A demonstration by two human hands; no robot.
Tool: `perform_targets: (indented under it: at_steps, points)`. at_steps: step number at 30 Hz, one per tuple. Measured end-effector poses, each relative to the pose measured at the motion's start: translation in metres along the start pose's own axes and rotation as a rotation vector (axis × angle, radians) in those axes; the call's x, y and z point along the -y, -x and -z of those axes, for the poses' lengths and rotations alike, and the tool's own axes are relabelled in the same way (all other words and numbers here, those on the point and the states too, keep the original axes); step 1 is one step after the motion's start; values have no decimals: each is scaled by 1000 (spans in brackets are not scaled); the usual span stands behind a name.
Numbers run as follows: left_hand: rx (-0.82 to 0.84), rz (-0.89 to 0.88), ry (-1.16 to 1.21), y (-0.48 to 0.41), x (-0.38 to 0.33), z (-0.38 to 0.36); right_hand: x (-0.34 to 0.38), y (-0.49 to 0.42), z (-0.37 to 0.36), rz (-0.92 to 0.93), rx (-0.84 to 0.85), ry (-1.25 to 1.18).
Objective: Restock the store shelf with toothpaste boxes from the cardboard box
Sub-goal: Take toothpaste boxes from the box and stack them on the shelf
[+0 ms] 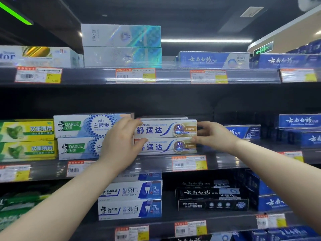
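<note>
Two white Sensodyne toothpaste boxes lie stacked on the middle shelf (156,163). My left hand (121,143) wraps the left end of the top Sensodyne box (165,129), thumb below and fingers over it. My right hand (213,134) pinches that box's right end. The lower Sensodyne box (166,146) rests flat under it. The cardboard box is out of view.
Stacked Darlie boxes (81,126) sit just left of my left hand, green-yellow boxes (27,131) further left. Blue boxes (243,132) lie to the right with a dark gap beside them. Holographic boxes (121,46) stand on the top shelf; Darlie (130,200) and black boxes (212,197) fill the lower shelf.
</note>
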State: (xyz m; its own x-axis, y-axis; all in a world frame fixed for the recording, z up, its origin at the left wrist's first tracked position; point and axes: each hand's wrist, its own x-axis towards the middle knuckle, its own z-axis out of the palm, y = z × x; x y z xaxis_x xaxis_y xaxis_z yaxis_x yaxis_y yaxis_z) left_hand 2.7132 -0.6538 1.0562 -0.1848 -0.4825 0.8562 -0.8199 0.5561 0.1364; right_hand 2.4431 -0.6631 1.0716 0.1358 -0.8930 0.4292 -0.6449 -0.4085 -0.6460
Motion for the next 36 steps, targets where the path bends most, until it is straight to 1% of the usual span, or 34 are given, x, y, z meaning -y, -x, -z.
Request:
perform_targets:
  at_steps: [2,4,8,13,17,21,23,26,28,32,34,36]
  points:
    - [35,141,47,9,2,2,0,2,0,-16,20,53]
    - [94,212,51,16,6,1,-1,4,-1,-20,32,76]
    - [134,216,11,23,11,-1,-4,3,-2,-2,34,79]
    - [130,229,-6,23,12,1,-6,2,-1,1,40,51]
    - [120,236,13,21,14,2,-9,2,-1,-2,51,-25]
    - [114,247,16,18,13,3,-10,0,0,-6,59,-26]
    - [108,243,19,18,12,3,-10,-1,0,-27,69,-40]
    - [108,233,18,16,10,3,-7,0,-1,-45,124,-125]
    - [94,200,-23,13,8,3,-5,0,-3,-24,107,-131]
    - [-8,50,-240,-2,1,3,-4,-3,-5,-2,56,-62]
    - [6,-7,-344,-13,-1,4,-5,-4,-5,-3,55,-68]
    - [71,-34,-461,-23,-1,1,-5,-4,-4,-5,57,-94]
